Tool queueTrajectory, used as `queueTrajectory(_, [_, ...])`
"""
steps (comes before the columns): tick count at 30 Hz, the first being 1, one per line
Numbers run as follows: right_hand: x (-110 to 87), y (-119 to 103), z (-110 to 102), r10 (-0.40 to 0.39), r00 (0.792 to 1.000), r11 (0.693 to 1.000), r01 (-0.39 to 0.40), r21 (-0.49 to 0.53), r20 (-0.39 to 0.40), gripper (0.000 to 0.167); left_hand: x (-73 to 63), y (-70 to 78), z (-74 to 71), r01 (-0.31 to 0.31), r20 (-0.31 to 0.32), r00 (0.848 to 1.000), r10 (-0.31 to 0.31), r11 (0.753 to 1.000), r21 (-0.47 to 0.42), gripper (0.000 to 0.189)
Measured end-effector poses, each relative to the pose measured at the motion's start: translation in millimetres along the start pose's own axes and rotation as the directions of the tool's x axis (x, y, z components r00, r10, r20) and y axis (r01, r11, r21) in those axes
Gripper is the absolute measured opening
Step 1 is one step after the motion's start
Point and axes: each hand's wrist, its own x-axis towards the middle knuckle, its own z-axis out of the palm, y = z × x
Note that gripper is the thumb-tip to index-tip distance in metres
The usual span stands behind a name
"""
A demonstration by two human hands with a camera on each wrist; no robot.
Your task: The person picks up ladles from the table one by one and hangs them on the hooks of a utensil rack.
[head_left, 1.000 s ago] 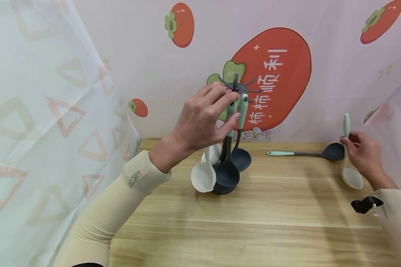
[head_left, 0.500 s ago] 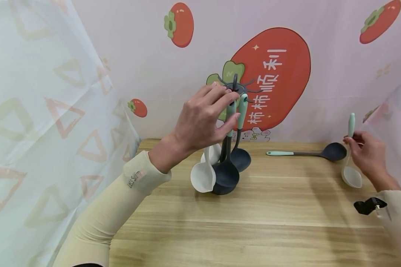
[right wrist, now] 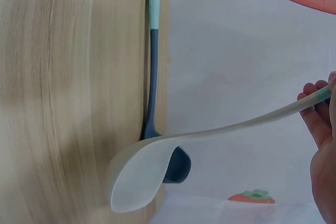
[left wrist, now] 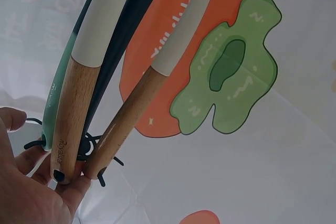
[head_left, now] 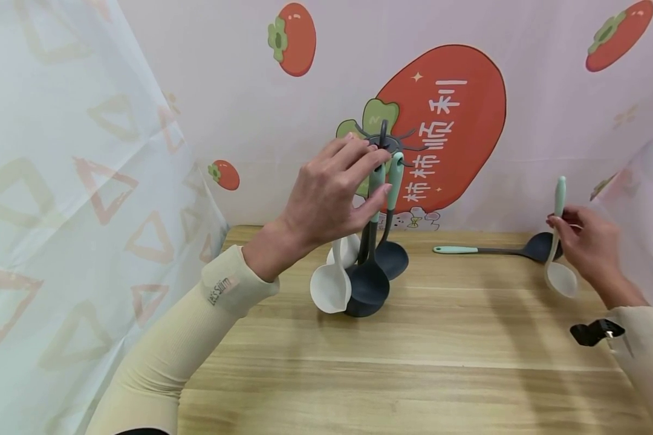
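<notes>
My left hand (head_left: 326, 190) holds the top of a dark utensil rack (head_left: 393, 144), fingers around its hub and hooks. From it hang a white ladle (head_left: 330, 289), a second white one behind, and dark ladles (head_left: 370, 284) with mint handles. Up close in the left wrist view, two wooden handles (left wrist: 73, 114) and a mint handle (left wrist: 56, 95) meet at the fingers. At the right, my right hand (head_left: 590, 241) pinches a pale white ladle (head_left: 562, 281) low on its mint handle. The ladle stands near upright, bowl down, close over the table.
A dark ladle (head_left: 500, 251) with a mint handle lies along the table's back edge, its bowl partly behind the held ladle. The wooden table (head_left: 413, 362) meets a printed cloth backdrop (head_left: 239, 109). White cloth sides (head_left: 76, 211) close in the left and right.
My right hand has shifted slightly left and up with the white ladle, whose bowl has come off to the left. The left hand and the rack have stayed in place.
</notes>
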Motion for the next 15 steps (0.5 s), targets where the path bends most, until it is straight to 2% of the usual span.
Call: queueTrajectory(15, [8.4,-28.0,11.3,-0.105,0.994,0.991,0.104,0.084,0.017,0.025,-0.3,0.6,0.1,0.008,0.012,1.000,-0.008,1.000,0.021,0.037])
